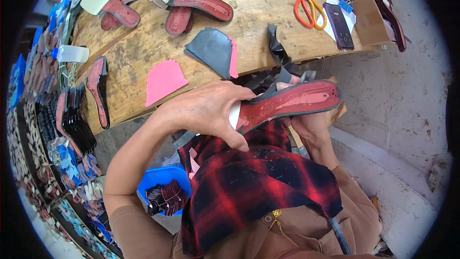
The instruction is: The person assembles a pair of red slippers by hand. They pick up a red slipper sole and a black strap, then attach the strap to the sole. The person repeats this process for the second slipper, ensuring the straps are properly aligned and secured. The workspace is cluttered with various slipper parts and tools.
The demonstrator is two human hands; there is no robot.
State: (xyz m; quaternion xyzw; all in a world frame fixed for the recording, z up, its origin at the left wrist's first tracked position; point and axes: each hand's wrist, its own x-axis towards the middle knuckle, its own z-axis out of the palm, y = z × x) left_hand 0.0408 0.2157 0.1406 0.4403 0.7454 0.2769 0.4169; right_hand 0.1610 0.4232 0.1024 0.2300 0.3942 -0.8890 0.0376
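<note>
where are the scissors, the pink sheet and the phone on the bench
scissors (310, 13), head view, on the orange handles
pink sheet (163, 80), head view, its middle
phone (339, 25), head view, middle of its dark screen

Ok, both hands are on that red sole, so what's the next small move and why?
Probably press the dark edge strip down along the sole rim. The left hand grips the heel end and the right hand supports it from beneath, so the sole is held steady above the lap.
</note>
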